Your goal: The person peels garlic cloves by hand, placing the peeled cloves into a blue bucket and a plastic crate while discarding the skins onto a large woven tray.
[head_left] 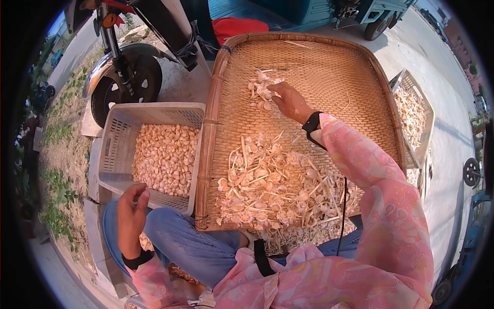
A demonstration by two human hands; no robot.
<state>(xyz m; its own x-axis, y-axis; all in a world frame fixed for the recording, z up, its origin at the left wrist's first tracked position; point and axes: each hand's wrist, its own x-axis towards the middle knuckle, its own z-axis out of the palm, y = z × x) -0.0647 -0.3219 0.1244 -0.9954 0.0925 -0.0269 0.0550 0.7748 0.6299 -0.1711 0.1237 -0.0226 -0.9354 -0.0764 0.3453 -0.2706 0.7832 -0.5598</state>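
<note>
My right hand [292,102] reaches across the woven bamboo tray [329,67], its bent fingers closed at the edge of a small heap of garlic [261,88]. The fingertips are partly lost among the cloves and skins. Nearer me on the tray spreads a larger pile of garlic skins and stalks [272,180]. Held low by my knee, my left hand [131,219] has half-curled fingers, with nothing visible in them. Just beyond it stands a pale plastic crate [116,149] holding peeled-apart garlic cloves [167,157].
Another crate [429,126] with garlic scraps stands right of the tray. A front wheel [128,85] of a parked vehicle is behind the left crate. More skins [303,239] lie below the tray's near edge. A blue vehicle [309,15] stands behind.
</note>
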